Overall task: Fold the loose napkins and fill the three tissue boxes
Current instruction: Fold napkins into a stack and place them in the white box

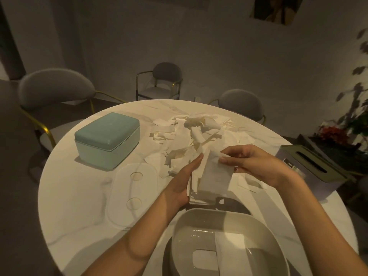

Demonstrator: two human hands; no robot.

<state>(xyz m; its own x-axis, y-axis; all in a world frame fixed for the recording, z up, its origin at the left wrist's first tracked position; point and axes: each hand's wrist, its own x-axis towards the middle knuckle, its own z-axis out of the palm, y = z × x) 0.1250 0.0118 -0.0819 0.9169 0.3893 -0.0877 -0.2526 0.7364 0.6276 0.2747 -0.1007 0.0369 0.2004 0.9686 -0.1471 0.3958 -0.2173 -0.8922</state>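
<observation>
Right hand fingers: the right hand (256, 164) pinches the far end of the top napkin (216, 174) between thumb and fingertips (224, 160), fingers curled over the paper's edge.
Left hand fingers: the left hand (183, 184) lies straight and flat along the left side of the napkin stack (199, 194), fingertips pointing away from the person, palm pressed to the stack's edge.
Top napkin: a folded white strip on the stack, between the two hands; its long axis runs from the person toward the far-right, slightly tilted.
Napkin stack: held above the table (79, 196), just beyond the far rim of the white box.
White box: the open white box (183, 232) sits nearest the person, directly below the stack, with a folded napkin inside.
Loose napkins: a heap (191, 132) lies beyond the stack.
Clear lid: a clear lid (131, 194) lies flat, left of the stack.
Teal box: a closed teal box (107, 140) is far-left of the stack.
Slotted box: a pale slotted box (310, 168) stands right of the stack, at the table's edge.
</observation>
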